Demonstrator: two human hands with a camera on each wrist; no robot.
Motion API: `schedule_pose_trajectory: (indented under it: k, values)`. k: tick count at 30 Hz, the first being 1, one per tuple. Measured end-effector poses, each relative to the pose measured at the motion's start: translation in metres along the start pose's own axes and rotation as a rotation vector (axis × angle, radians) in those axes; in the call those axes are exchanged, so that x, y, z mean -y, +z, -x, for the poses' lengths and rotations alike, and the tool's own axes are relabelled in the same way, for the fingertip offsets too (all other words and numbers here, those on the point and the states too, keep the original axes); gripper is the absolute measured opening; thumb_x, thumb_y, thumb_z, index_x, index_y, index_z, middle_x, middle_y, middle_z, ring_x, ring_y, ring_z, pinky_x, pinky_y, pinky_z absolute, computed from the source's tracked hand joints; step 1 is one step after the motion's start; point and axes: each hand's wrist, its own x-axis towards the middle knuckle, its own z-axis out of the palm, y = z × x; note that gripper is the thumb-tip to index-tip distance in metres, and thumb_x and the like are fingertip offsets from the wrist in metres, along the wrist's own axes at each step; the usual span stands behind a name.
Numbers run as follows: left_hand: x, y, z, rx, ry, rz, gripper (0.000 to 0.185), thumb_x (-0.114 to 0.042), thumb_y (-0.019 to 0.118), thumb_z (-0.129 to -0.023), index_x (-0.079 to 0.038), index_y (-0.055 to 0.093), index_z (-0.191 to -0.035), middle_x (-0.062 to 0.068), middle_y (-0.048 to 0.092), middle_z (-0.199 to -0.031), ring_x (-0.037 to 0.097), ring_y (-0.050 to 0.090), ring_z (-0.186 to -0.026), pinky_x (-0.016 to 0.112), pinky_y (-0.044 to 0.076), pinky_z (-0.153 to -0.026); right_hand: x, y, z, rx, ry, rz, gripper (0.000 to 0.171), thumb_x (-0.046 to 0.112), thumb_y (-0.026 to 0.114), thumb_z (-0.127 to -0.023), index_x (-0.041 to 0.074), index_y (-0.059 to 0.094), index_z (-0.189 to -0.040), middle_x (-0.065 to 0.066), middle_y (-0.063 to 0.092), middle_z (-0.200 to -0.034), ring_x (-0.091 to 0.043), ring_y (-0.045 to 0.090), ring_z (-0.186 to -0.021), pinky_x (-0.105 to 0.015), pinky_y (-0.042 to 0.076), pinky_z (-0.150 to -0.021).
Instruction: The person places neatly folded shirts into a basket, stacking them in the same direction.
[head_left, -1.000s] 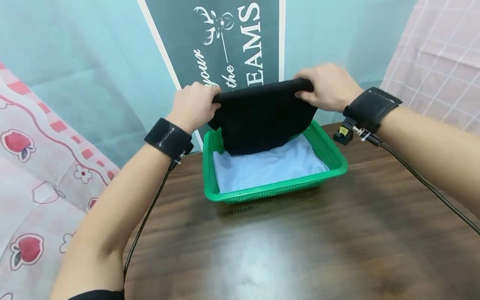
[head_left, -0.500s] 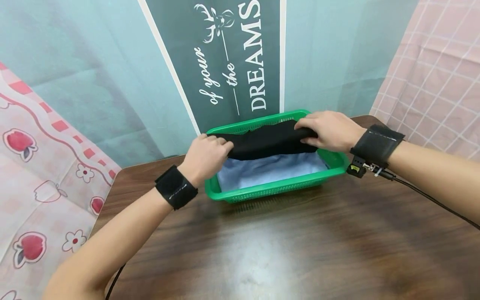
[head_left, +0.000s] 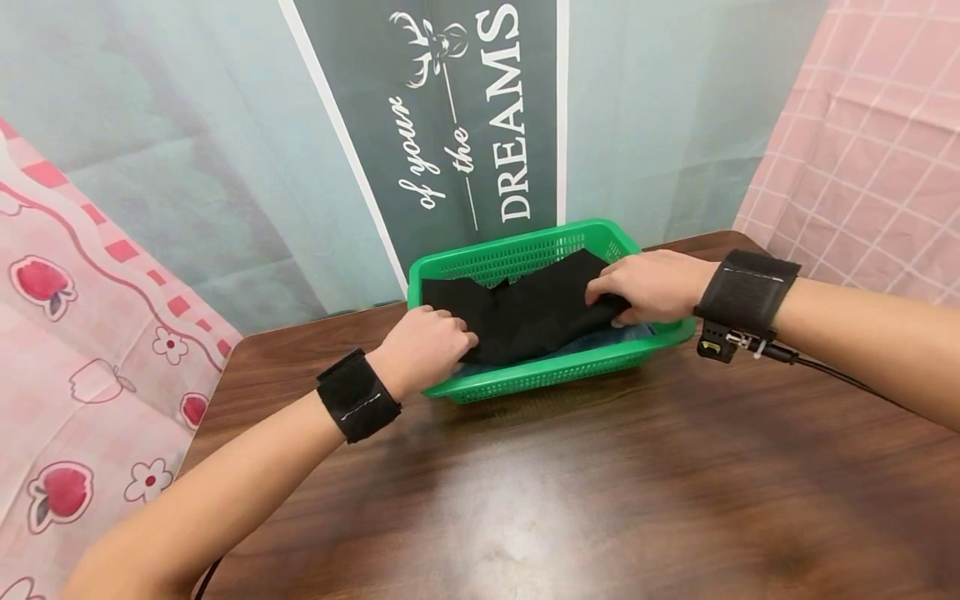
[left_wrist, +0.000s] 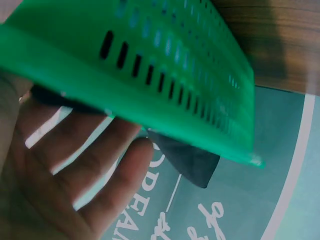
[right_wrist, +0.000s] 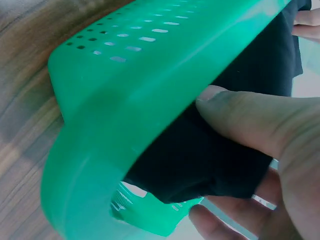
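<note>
black cloth [head_left: 525,312] lying in green basket [head_left: 517,250], long axis left-right | left hand [head_left: 423,346] pinching near-left corner | right hand [head_left: 648,286] gripping right edge, thumb on top | both equally near

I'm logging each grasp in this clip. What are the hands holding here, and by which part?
Both hold the black garment in the green basket: left hand at its near left edge, right hand pinching its right end.

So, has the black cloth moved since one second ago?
Yes. The black cloth went down from above the green basket into it, onto the light blue cloth.
</note>
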Motion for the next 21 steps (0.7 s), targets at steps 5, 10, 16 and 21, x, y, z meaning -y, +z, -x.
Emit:
schedule_pose_trajectory:
  k: [5,10,16,21]
  values:
    - [0.006,-0.011,-0.007,0.189,0.046,0.160,0.024,-0.024,0.081,-0.094,-0.018,0.082,-0.117,0.002,0.082,-0.106,0.019,0.076,-0.097,0.038,0.062,-0.084,-0.003,-0.002,0.004,0.099,-0.016,-0.079,0.041,0.016,0.085,-0.089,0.015,0.073,-0.128,-0.008,0.073,-0.130,-0.035,0.068,-0.122,-0.054,0.058,-0.096]
    - [0.014,-0.019,-0.014,0.275,0.088,0.316,0.021,-0.027,0.076,-0.098,-0.015,0.083,-0.114,0.001,0.082,-0.105,0.016,0.077,-0.095,0.037,0.063,-0.085,-0.004,-0.007,0.007,0.199,-0.035,-0.122,0.042,0.019,0.080,-0.094,0.013,0.072,-0.135,-0.012,0.072,-0.135,-0.038,0.066,-0.127,-0.054,0.057,-0.100]
    - [0.014,-0.012,-0.025,0.252,0.106,0.323,0.020,-0.031,0.072,-0.101,-0.018,0.082,-0.090,-0.002,0.077,-0.088,0.014,0.069,-0.080,0.033,0.058,-0.072,-0.007,-0.016,0.011,0.337,-0.033,-0.215,0.044,0.035,0.065,-0.106,0.009,0.067,-0.141,-0.016,0.068,-0.142,-0.038,0.066,-0.130,-0.054,0.055,-0.102]
    - [0.011,0.003,-0.038,0.238,0.123,0.236,0.031,-0.037,0.078,-0.096,-0.019,0.066,-0.074,-0.002,0.066,-0.077,0.015,0.060,-0.071,0.034,0.050,-0.063,-0.001,-0.019,0.004,0.424,-0.014,-0.236,0.046,0.038,0.057,-0.110,0.006,0.066,-0.142,-0.017,0.069,-0.141,-0.038,0.067,-0.129,-0.055,0.054,-0.104]
